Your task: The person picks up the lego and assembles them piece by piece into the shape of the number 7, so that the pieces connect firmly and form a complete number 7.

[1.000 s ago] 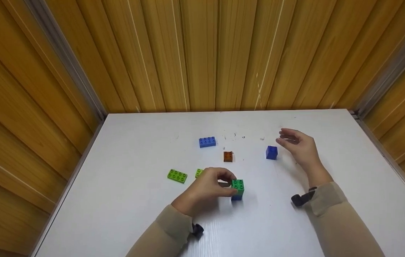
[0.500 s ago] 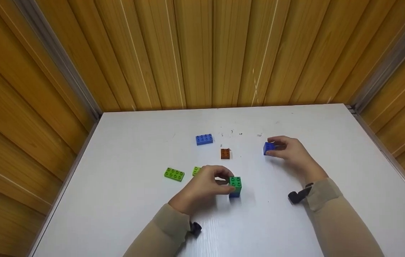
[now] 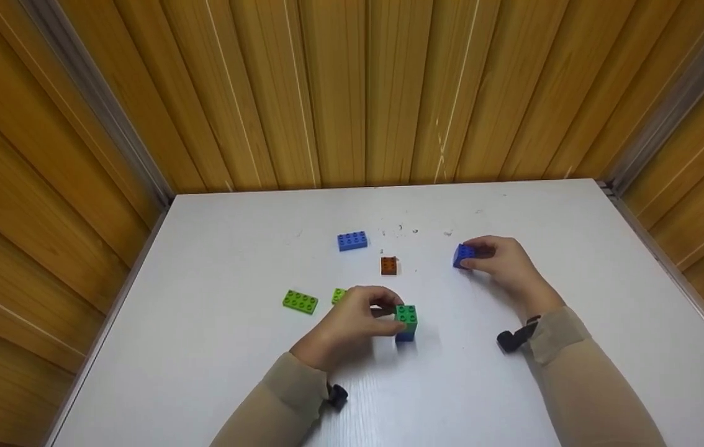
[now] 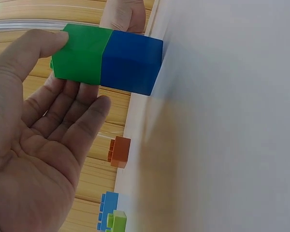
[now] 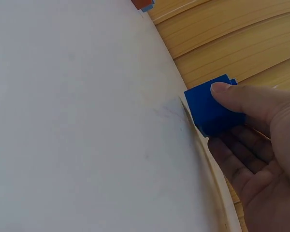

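Note:
My left hand [image 3: 359,316] pinches a green building brick [image 4: 82,54] between thumb and fingers. That green brick is joined on top of a dark blue brick [image 4: 132,62], whose underside is right at the white tabletop. Farther to the right, my right hand [image 3: 504,264] grips another dark blue brick [image 5: 212,104], thumb on one face and fingers on the opposite side. In the head view this blue brick [image 3: 462,255] shows studs on top and sits slightly tilted.
A lighter blue brick [image 3: 352,241] lies at the back, with an orange-brown brick [image 3: 388,266] nearer. To the left lies a lime green brick [image 3: 300,302]; a second lime brick [image 3: 338,295] is partly hidden by my left hand. Wood-patterned walls [image 3: 339,93] enclose the white table [image 3: 221,248].
My right hand has come down and left onto the dark blue brick and now grips it, tilting it slightly. The left hand keeps holding the green and blue stack. The head view shifts a little.

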A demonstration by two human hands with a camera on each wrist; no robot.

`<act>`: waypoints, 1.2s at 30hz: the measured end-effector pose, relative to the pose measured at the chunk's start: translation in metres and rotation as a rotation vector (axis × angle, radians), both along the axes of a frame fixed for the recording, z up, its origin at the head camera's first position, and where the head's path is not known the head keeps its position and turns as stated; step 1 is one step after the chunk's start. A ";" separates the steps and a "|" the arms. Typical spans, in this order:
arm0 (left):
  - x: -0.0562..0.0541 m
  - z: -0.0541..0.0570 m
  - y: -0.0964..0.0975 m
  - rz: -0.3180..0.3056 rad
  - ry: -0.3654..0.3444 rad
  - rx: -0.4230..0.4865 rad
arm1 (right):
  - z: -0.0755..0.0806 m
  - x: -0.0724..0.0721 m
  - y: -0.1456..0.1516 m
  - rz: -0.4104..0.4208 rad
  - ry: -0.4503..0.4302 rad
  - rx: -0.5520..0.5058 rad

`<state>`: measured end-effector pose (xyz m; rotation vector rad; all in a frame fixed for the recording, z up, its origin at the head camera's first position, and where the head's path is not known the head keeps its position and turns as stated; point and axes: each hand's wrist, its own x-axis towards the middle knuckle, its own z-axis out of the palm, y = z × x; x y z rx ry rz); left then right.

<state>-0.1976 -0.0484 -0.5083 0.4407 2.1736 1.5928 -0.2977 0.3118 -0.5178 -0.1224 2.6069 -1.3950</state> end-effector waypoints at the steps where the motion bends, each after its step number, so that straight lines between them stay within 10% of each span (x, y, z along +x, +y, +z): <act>1: 0.000 -0.001 0.000 0.000 0.001 -0.002 | 0.001 0.000 -0.001 -0.001 0.003 -0.001; 11: 0.003 -0.006 0.002 0.001 0.047 0.017 | 0.017 0.008 -0.014 0.017 0.137 0.046; 25: 0.006 -0.013 0.005 -0.001 0.033 0.060 | 0.061 0.037 -0.045 0.089 0.207 -0.152; 36: 0.007 -0.015 0.006 0.012 0.041 0.052 | 0.067 0.052 -0.061 0.233 0.288 -0.251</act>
